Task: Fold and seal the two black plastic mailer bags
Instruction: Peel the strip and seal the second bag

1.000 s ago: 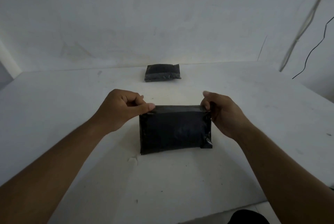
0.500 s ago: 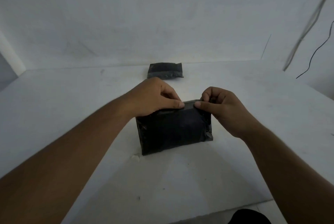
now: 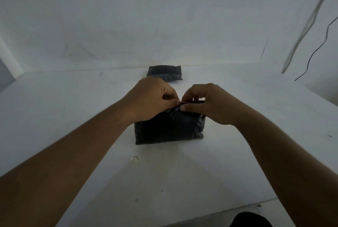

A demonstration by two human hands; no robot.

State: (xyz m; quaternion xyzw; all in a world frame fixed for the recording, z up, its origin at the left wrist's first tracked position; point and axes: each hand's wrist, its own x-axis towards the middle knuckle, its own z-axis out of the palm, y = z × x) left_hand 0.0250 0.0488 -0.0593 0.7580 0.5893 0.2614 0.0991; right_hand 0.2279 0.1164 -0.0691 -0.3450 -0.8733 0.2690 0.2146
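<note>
The white surface [image 3: 73,109] stretched away in front of me, scuffed and smudged in places. Two packets lay on it: the near mailer bag [image 3: 168,131], black and crinkled, around the middle and close to me, and the far mailer bag [image 3: 164,73], well apart from it, right at the back edge. The far one lay flat, folded into a squat packet. Just off the near one's front left corner sat a small white scrap [image 3: 134,159] — beside it, not touching. A dark speck [image 3: 136,200] marked the surface nearer my edge, and another small mark [image 3: 329,136] lay far to my right.
</note>
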